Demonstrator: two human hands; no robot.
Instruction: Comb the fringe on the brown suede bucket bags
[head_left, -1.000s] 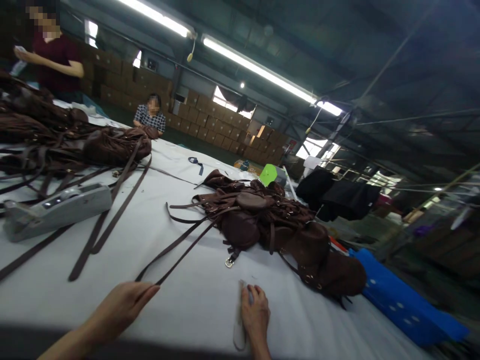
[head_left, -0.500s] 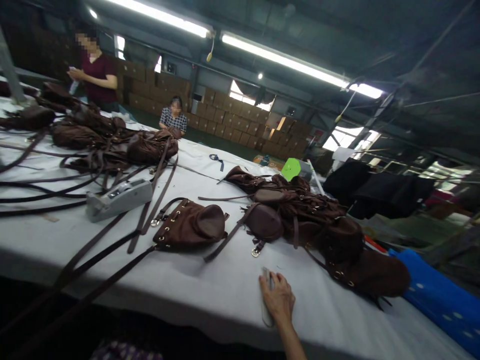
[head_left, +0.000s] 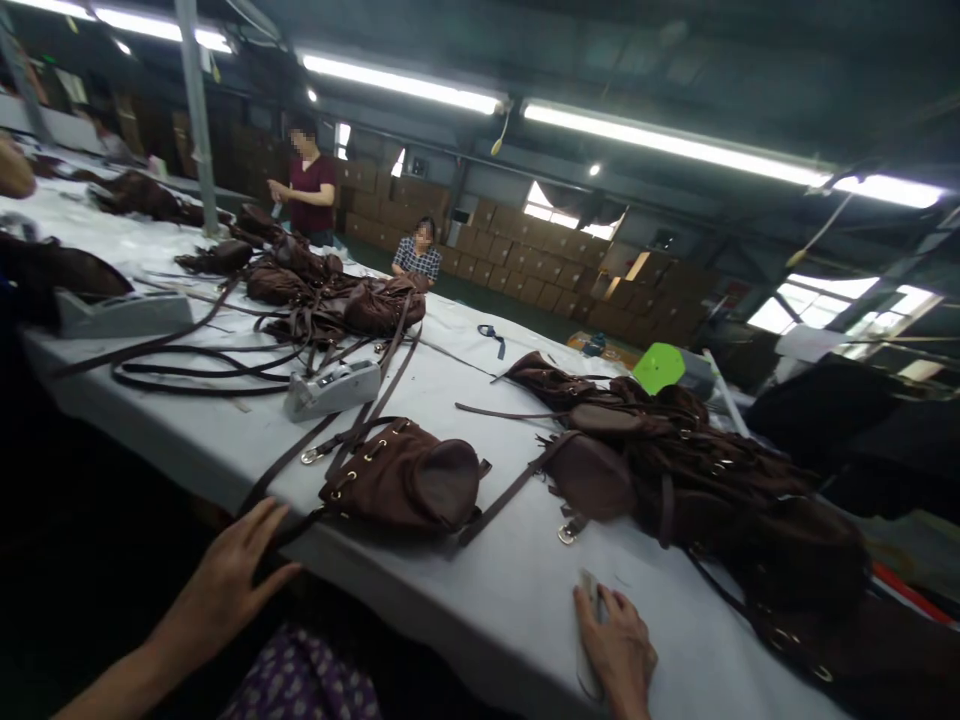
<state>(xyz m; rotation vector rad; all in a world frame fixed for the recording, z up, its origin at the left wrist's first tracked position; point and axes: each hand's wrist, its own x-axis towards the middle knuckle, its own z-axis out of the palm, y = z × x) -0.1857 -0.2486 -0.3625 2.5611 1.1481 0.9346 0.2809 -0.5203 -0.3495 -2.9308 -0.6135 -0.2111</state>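
Left grip [head_left: 232,568] is spread near a brown bag [head_left: 401,478], right grip [head_left: 620,645] seemingly clasps a pale tool [head_left: 586,665], cartons [head_left: 517,265] illegibly marked

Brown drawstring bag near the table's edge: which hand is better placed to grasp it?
Probably the left hand: open, close to the bag; right hand is on a slim pale tool.

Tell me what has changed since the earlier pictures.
Since the earliest, a brown bag has come left, clear of the right bag pile. The left hand has released its straps and is open beside one. The right hand stays at the pale tool.
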